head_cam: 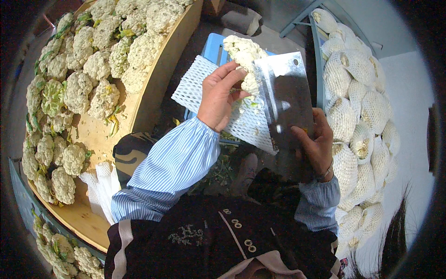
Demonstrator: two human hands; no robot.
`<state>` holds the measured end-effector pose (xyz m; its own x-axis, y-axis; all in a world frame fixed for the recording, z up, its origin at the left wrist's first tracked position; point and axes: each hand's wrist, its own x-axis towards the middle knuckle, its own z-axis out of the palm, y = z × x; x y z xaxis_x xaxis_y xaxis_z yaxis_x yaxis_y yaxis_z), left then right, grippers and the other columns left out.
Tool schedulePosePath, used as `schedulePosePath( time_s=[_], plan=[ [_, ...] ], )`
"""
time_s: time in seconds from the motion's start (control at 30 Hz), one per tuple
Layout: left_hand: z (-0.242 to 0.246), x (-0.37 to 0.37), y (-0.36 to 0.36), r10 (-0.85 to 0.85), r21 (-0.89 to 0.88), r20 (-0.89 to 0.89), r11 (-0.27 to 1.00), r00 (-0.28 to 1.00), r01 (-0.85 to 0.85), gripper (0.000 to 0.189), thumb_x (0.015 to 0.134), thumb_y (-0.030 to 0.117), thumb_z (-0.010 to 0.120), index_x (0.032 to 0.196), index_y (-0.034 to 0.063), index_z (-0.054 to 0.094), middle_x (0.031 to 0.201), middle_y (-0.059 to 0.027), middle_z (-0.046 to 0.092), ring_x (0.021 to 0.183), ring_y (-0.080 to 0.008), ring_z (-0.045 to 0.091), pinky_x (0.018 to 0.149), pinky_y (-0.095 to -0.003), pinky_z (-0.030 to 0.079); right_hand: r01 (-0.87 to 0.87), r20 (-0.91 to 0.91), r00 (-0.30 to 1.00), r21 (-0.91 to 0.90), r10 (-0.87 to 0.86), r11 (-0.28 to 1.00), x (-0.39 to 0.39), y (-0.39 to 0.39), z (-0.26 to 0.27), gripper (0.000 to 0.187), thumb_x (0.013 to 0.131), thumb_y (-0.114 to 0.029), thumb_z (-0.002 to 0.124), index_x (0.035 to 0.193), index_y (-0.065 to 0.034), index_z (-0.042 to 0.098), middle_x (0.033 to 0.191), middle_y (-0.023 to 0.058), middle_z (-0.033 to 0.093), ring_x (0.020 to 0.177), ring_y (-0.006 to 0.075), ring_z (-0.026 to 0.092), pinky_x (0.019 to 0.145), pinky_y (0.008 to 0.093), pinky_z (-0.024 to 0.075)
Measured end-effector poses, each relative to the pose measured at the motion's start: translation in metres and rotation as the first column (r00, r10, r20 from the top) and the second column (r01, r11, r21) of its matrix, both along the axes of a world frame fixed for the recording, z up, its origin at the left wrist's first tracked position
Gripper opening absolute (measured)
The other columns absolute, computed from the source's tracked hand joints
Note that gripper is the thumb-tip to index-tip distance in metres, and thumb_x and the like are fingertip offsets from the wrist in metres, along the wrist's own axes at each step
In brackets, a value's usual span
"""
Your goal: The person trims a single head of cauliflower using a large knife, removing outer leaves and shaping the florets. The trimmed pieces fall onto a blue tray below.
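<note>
My left hand (pixel 221 92) grips a cauliflower piece (pixel 245 48) by its near side, fingers and thumb pressed on the florets. A broad metal cleaver (pixel 285 83) is in my right hand (pixel 315 143), its blade upright with a hole in the far corner. The blade's left edge lies against the cauliflower's right side, and the blade hides part of it. Beneath both is a sheet of white foam netting (pixel 195 82) over a blue plastic stool (pixel 212 48). Small green and white scraps (pixel 252 103) lie on the netting.
At the left, a wooden-sided bin (pixel 153 80) holds many cauliflower heads (pixel 97 66) and loose foam net sleeves (pixel 99 188). On the right, net-wrapped cauliflowers (pixel 348 115) are piled up. More unwrapped heads (pixel 62 254) sit at the lower left. A dark cylindrical object (pixel 240 21) lies beyond the stool.
</note>
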<state>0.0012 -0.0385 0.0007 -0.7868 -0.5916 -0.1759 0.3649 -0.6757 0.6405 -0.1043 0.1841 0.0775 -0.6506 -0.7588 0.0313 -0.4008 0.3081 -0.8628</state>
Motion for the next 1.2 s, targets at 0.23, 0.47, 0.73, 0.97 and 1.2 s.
schedulePosePath(
  time_s=[0.23,0.47,0.73,0.97,1.2],
  plan=[
    [0.001,0.000,0.001,-0.005,-0.019,-0.001,1.000,1.000,0.005,0.024,0.095,0.017,0.068,0.116,0.0059,0.065,0.100,0.0004,0.067,0.086,-0.0102,0.062,0.075,-0.0319,0.057,0.012,0.029,0.999,0.041,-0.013,0.999,0.000,0.000,0.005,0.041,0.089,-0.004,0.075,0.124,-0.0014,0.052,0.110,0.0134,0.073,0.097,0.0190,0.070,0.083,0.0326,0.0582],
    [-0.004,0.000,0.000,-0.019,-0.026,0.014,0.999,1.000,0.019,0.026,0.096,0.017,0.068,0.120,0.0058,0.065,0.106,-0.0009,0.069,0.088,-0.0112,0.063,0.075,-0.0312,0.056,-0.024,0.084,0.996,-0.005,0.024,1.000,0.000,-0.009,0.006,0.038,0.091,-0.003,0.072,0.124,-0.0010,0.053,0.111,0.0109,0.071,0.097,0.0174,0.068,0.083,0.0319,0.0577],
    [-0.001,0.001,-0.001,-0.019,0.014,0.011,1.000,1.000,0.019,0.030,0.097,0.019,0.066,0.124,0.0046,0.063,0.103,-0.0004,0.067,0.088,-0.0126,0.063,0.078,-0.0334,0.055,-0.048,0.056,0.997,-0.050,0.050,0.998,-0.004,-0.015,0.000,0.039,0.090,-0.002,0.071,0.125,-0.0006,0.053,0.113,0.0110,0.069,0.100,0.0173,0.067,0.085,0.0307,0.0566],
    [-0.001,0.004,-0.004,-0.018,-0.058,0.011,0.998,1.000,0.019,0.038,0.093,0.010,0.063,0.130,0.0043,0.056,0.104,-0.0009,0.065,0.093,-0.0141,0.063,0.083,-0.0365,0.054,0.072,0.129,0.989,-0.052,-0.065,0.996,-0.008,0.000,-0.001,0.042,0.088,0.001,0.073,0.125,-0.0030,0.051,0.105,0.0093,0.071,0.095,0.0163,0.068,0.080,0.0298,0.0564],
    [-0.008,0.012,-0.011,-0.065,-0.054,-0.036,0.997,0.997,0.063,0.036,0.095,0.015,0.057,0.129,0.0061,0.056,0.111,-0.0026,0.065,0.101,-0.0155,0.061,0.089,-0.0388,0.050,0.051,0.077,0.995,0.080,-0.058,0.995,-0.010,0.022,-0.008,0.037,0.086,-0.001,0.077,0.116,-0.0037,0.056,0.101,0.0084,0.073,0.084,0.0145,0.070,0.069,0.0282,0.0567]
  ],
)
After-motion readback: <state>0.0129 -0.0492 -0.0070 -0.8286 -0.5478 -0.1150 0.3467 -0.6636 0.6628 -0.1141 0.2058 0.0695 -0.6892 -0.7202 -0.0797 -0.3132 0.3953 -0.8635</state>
